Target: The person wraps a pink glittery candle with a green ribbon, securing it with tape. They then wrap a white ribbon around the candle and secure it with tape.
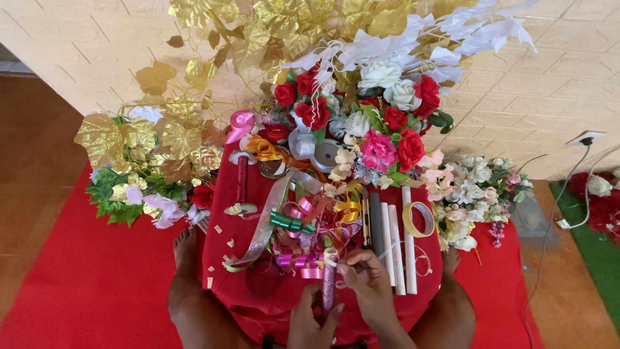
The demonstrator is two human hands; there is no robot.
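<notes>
Fingers (352, 262) of both hands pinched on a glittery stick (329, 284) — red cloth-covered table (258, 297), red carpet (84, 278), cream wall (549, 97).

Glossy foil curling ribbons (310, 232); matt red cloth (252, 284); shiny gold foil leaves (181, 139); smooth white sticks (408, 245).

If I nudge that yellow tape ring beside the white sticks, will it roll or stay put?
The tape ring lies flat on the red cloth, so it will probably slide rather than roll. It looks thin and hollow, so likely light and easily shifted. The white sticks lie against it and, being round, may roll if the ring bumps them.
</notes>
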